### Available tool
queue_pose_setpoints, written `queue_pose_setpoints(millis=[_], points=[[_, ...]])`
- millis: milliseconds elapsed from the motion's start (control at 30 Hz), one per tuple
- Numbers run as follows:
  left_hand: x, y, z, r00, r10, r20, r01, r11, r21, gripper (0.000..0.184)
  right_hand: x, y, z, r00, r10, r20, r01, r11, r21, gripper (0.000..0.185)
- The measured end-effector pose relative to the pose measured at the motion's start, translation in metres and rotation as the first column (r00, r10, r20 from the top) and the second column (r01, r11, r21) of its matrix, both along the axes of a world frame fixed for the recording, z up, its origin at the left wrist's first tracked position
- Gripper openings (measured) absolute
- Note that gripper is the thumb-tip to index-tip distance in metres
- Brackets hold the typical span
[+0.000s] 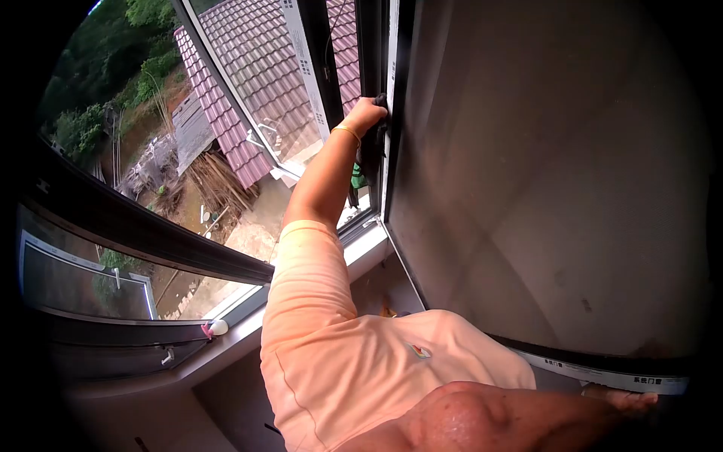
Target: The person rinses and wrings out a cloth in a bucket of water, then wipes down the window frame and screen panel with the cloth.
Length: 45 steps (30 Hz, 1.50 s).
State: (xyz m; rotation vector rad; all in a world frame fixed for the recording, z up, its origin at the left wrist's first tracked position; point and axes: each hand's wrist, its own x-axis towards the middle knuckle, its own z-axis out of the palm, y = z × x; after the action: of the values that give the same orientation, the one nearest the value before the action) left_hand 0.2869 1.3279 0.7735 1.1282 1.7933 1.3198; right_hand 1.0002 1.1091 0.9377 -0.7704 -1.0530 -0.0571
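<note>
Grey pane [557, 173] just right of the left hand [365, 113], fingers curled around a black piece [381, 99]; right hand [633, 401] at the lower taped edge [557, 365], its grip and the pane's long axis too obscured to tell.

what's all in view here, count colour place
trees: several, green, upper left
tiled roof: one, pinkish, outside
pole pile: one, brown, outside
window frames: several, dark, left and top
large panel: one, dark, right
printed strips: several, white, on frames, panel
round object: one, white, lower left
green object: one, green, left of panel
black item: one, black, upper centre
shirt: one, peach, lower centre
wristband: one, yellow, upper centre
left hand: one, bare, gripping black item
right hand: one, bare, lower right
</note>
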Motion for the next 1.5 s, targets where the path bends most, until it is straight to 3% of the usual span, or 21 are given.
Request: queue_pose_setpoints(millis=[100, 167, 233, 300, 367, 433, 467, 500, 533, 567, 600, 667, 800, 833, 900, 967, 1033, 1200, 1500], points=[[0.015, -0.024, 0.083, 0.975, -0.039, 0.220, 0.004, 0.987, 0.158, 0.016, -0.012, 0.007, 0.004, 0.996, 0.031, 0.088, -0.034, 0.999, 0.030, 0.054], [0.017, -0.036, 0.103, 0.887, -0.061, 0.458, -0.097, 0.945, 0.313, 0.014, -0.026, 0.015, 0.009, 0.983, 0.079, 0.165, -0.092, 0.993, 0.071, 0.054], [0.003, -0.036, 0.088, 0.916, 0.033, 0.400, -0.245, 0.835, 0.492, 0.017, -0.044, 0.025, 0.016, 0.964, 0.127, 0.235, -0.156, 0.982, 0.110, 0.055], [-0.011, -0.039, 0.063, 0.924, 0.321, 0.207, -0.382, 0.800, 0.463, 0.027, -0.058, 0.032, 0.021, 0.941, 0.158, 0.298, -0.207, 0.968, 0.141, 0.056], [-0.026, -0.031, 0.034, 0.834, 0.540, 0.116, -0.517, 0.690, 0.506, 0.038, -0.065, 0.036, 0.022, 0.930, 0.121, 0.347, -0.190, 0.966, 0.173, 0.056], [-0.029, -0.026, 0.021, 0.687, 0.701, -0.193, -0.531, 0.665, 0.525, 0.050, -0.058, 0.032, 0.015, 0.933, -0.129, 0.337, 0.066, 0.979, 0.191, 0.055], [-0.028, -0.020, 0.014, 0.624, 0.743, -0.243, -0.548, 0.637, 0.542, 0.051, -0.015, 0.033, -0.004, 0.923, -0.356, 0.146, 0.241, 0.830, 0.503, 0.054], [-0.028, -0.017, 0.007, 0.557, 0.776, -0.295, -0.561, 0.614, 0.556, 0.051, 0.033, 0.018, -0.020, 0.835, -0.204, 0.512, -0.013, 0.922, 0.388, 0.052], [-0.029, -0.016, -0.004, 0.561, 0.770, -0.302, -0.564, 0.624, 0.541, 0.051, 0.017, 0.019, -0.009, 0.579, -0.561, 0.592, 0.230, 0.809, 0.541, 0.052], [-0.029, -0.015, -0.012, 0.532, 0.777, -0.338, -0.571, 0.623, 0.534, 0.051, -0.004, 0.022, 0.002, 0.203, -0.803, 0.561, 0.373, 0.593, 0.714, 0.055], [-0.029, -0.014, -0.017, 0.501, 0.782, -0.372, -0.575, 0.621, 0.532, 0.050, -0.002, 0.022, 0.000, 0.198, -0.799, 0.567, 0.373, 0.597, 0.711, 0.055], [-0.024, -0.014, -0.027, 0.475, 0.769, -0.428, -0.562, 0.639, 0.525, 0.049, 0.014, 0.016, -0.005, 0.282, -0.689, 0.668, 0.283, 0.725, 0.628, 0.064], [-0.027, -0.005, -0.040, 0.401, 0.766, -0.502, -0.559, 0.639, 0.528, 0.046, 0.046, 0.028, -0.017, 0.273, -0.754, 0.598, 0.245, 0.655, 0.715, 0.065], [-0.026, -0.002, -0.038, 0.371, 0.788, -0.492, -0.589, 0.609, 0.532, 0.045, 0.004, 0.057, -0.007, 0.712, -0.616, 0.337, 0.107, 0.571, 0.814, 0.065], [-0.023, 0.001, -0.037, 0.354, 0.791, -0.498, -0.596, 0.602, 0.532, 0.044, -0.018, 0.060, 0.004, 0.968, -0.244, 0.067, 0.045, 0.425, 0.904, 0.065], [-0.024, 0.002, -0.038, 0.380, 0.792, -0.478, -0.632, 0.600, 0.491, 0.041, -0.037, 0.056, 0.002, 0.962, -0.195, 0.190, 0.028, 0.765, 0.644, 0.063], [-0.025, -0.001, -0.049, 0.380, 0.765, -0.519, -0.632, 0.625, 0.458, 0.040, -0.054, 0.053, 0.005, 0.949, -0.156, 0.274, 0.019, 0.896, 0.444, 0.061], [-0.025, -0.004, -0.076, 0.390, 0.738, -0.550, -0.666, 0.639, 0.385, 0.036, -0.070, 0.054, 0.004, 0.940, -0.112, 0.323, 0.003, 0.948, 0.319, 0.056], [-0.026, -0.008, -0.165, 0.514, 0.718, -0.469, -0.767, 0.629, 0.123, 0.041, -0.012, 0.032, -0.006, 0.939, -0.127, 0.321, 0.030, 0.956, 0.290, 0.049]])
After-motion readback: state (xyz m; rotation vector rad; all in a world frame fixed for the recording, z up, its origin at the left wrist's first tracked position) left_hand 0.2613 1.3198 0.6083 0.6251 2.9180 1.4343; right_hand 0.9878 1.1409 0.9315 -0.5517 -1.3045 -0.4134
